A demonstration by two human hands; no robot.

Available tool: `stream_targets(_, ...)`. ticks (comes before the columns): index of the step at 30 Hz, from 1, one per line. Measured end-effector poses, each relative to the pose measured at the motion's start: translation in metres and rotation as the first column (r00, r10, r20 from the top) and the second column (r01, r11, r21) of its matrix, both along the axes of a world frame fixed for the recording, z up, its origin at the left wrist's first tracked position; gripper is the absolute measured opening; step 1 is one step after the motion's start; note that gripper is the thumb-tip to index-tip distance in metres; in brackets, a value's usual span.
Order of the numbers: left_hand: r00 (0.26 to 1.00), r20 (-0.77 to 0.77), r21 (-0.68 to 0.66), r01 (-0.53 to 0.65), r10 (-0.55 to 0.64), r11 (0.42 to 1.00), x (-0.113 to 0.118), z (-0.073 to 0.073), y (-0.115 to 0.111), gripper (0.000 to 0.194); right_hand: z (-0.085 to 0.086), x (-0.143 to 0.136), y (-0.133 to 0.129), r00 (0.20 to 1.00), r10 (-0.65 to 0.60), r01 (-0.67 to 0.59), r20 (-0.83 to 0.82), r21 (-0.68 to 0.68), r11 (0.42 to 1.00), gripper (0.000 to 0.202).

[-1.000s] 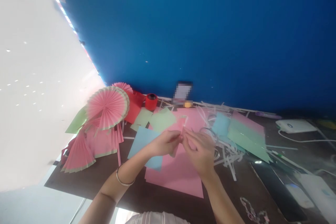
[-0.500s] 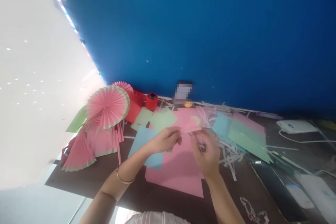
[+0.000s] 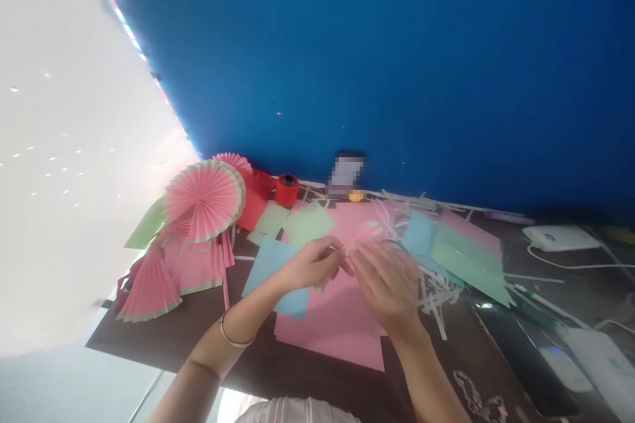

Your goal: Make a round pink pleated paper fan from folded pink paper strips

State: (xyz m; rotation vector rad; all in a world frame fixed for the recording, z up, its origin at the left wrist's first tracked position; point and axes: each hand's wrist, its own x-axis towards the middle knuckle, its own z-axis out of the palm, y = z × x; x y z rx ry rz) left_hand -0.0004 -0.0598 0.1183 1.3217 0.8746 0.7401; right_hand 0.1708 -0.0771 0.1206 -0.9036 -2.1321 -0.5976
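Near the middle of the table, my left hand (image 3: 317,263) is closed in a pinch on a small piece of folded pink paper (image 3: 365,232) with a pale green edge. My right hand (image 3: 384,281) lies over the near side of this paper, its fingers stretched out and their tips close to the left fingertips. Its thumb is hidden, and most of the paper is covered by the hands. Under both hands are large pink sheets (image 3: 337,337), with a light blue sheet (image 3: 270,271) beside my left wrist.
Pleated pink-and-green paper fans (image 3: 203,201) are heaped at the left, near a red tape roll (image 3: 286,190). Green sheets (image 3: 469,261) and white paper strips (image 3: 439,294) lie to the right. A black phone (image 3: 526,357), a bracelet (image 3: 479,396) and a white cabled device (image 3: 560,238) lie further right.
My right hand has gone from a pinch to stretched fingers over the pink paper, hiding more of it. My left hand has stayed nearly in place.
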Motion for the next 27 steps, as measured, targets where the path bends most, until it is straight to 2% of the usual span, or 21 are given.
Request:
stream_targets(3,0.999,-0.035,0.059,0.015,-0.013,0.998,-0.002,0.003,0.000,0.029,0.000,0.002,0.001,1.000,0.005,-0.005,0.000,-0.033,0.999,0.024)
stream_targets(10,0.993,-0.114,0.098,0.041,-0.030,0.994,-0.003,0.002,-0.001,0.032,0.003,0.007,0.000,0.998,0.016,-0.011,0.061,-0.087,0.996,0.022)
stream_targets(15,0.985,-0.169,0.098,0.054,-0.037,0.994,-0.004,0.004,-0.002,0.029,0.011,0.015,0.003,0.964,0.111,-0.065,0.241,-0.193,0.979,0.025)
stream_targets(20,0.978,-0.195,0.084,0.092,-0.074,0.992,-0.007,0.009,-0.002,0.027,0.023,0.015,0.009,0.902,0.181,-0.123,0.392,-0.167,0.978,0.021)
stream_targets(27,0.976,-0.194,0.068,0.118,-0.103,0.991,-0.009,0.011,-0.001,0.028,0.028,0.016,0.015,0.867,0.265,-0.184,0.423,-0.222,0.958,0.022)
